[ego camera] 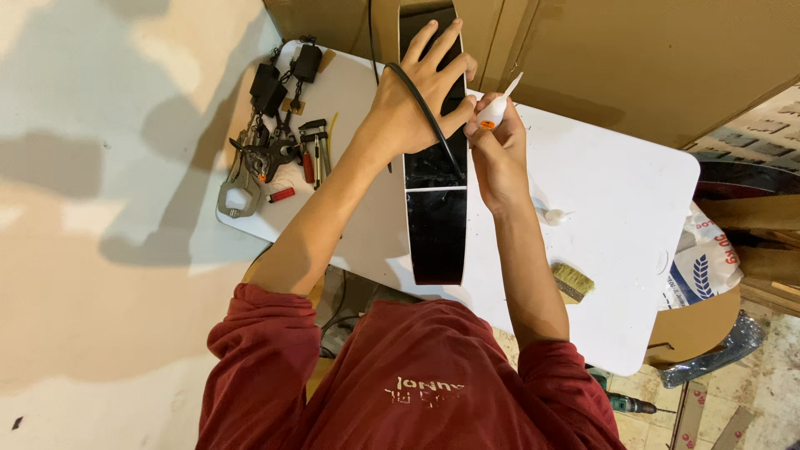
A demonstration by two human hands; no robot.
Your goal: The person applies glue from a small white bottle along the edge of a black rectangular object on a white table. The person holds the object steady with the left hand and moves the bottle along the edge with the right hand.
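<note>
Red-sleeved arms reach over white table (617, 217): left hand (417, 96) spread flat on upright black guitar body (437, 225) at table centre, right hand (498, 137) beside it clenching small glue tube (497, 107).

A workshop: left of the white worktable's (617, 208) middle lies a heap of metal clamps (267, 142), a bristle brush (572, 281) sits near its right edge, and a power drill (631, 405) lies on the floor beside it.
</note>
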